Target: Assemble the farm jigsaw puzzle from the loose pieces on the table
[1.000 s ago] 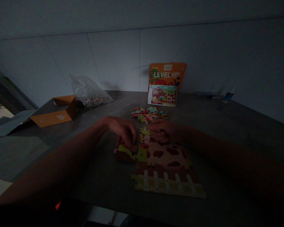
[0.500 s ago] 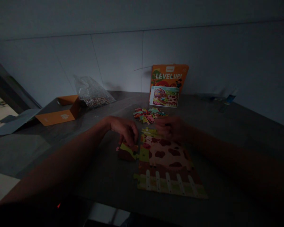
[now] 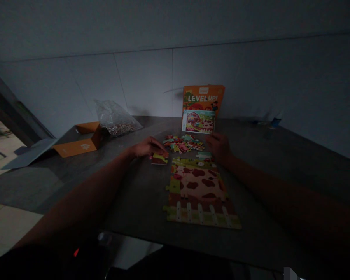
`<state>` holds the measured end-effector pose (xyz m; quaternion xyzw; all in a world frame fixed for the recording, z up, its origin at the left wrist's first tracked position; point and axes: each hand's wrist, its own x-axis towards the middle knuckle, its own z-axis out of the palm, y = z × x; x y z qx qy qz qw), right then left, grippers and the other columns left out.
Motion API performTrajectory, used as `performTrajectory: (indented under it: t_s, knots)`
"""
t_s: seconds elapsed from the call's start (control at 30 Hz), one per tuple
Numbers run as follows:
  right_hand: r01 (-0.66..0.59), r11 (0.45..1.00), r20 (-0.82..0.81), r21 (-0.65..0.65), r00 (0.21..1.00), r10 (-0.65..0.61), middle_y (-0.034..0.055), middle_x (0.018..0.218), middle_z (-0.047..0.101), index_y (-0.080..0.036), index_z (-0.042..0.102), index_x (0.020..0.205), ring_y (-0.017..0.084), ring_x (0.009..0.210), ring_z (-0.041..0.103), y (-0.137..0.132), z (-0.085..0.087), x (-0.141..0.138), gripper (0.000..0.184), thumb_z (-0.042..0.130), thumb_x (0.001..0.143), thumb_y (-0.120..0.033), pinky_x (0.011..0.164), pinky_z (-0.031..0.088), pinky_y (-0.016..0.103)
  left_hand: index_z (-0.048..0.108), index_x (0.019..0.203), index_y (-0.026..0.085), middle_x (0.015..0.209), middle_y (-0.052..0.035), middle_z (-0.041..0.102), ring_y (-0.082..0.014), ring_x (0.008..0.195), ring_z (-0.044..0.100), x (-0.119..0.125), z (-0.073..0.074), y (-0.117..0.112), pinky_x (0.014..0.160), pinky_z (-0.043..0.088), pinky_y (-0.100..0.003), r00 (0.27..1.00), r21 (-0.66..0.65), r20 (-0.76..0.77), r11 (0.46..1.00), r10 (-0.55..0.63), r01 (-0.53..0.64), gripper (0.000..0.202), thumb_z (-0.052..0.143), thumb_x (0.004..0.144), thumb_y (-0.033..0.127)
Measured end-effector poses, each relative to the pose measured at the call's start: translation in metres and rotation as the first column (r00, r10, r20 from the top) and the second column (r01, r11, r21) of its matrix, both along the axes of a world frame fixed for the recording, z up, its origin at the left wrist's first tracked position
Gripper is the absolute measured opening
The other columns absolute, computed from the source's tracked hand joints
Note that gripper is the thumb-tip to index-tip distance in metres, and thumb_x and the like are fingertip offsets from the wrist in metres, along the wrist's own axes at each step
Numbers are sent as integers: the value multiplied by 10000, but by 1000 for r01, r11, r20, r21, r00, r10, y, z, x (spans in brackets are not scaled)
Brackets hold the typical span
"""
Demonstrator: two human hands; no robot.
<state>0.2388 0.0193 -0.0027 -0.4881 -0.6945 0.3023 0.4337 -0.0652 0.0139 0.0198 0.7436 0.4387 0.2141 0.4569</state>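
My left hand (image 3: 149,147) pinches a puzzle piece (image 3: 159,158) by its upper edge, left of the assembled puzzle section (image 3: 201,186). That piece is brown and yellow-green, tilted up off the table. The joined section shows a spotted cow above a white fence. My right hand (image 3: 220,147) is closed, fingers bent together, just below the right corner of a farm picture card (image 3: 200,121); whatever its fingertips hold, if anything, is hidden. A pale green piece (image 3: 203,156) lies at the section's top edge beside this hand. Between both hands is a pile of loose puzzle pieces (image 3: 182,144).
An orange "LEVEL UP!" box (image 3: 203,97) stands against the wall behind the card. To the left are an opened orange box (image 3: 78,147) and a clear plastic bag (image 3: 116,118) with small pieces inside. A small blue-and-white object (image 3: 275,122) sits at the far right.
My left hand has lifted the piece from beside the cow section and carried it toward the pile. My right hand has moved away from the section's top toward the card; the pale green piece is now uncovered.
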Motion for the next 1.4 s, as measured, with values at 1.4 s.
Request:
performTrajectory:
  t_s: [1.4]
  knots:
    - [500, 861, -92, 87, 865, -493, 42, 639, 670, -152, 689, 639, 190, 655, 609, -14, -5, 12, 170, 590, 692, -279, 587, 381, 263, 746, 1002, 171, 858, -52, 755, -179, 704, 669, 0, -24, 29, 649, 521, -276, 813, 408, -140, 781, 565, -473, 321, 519, 834, 323]
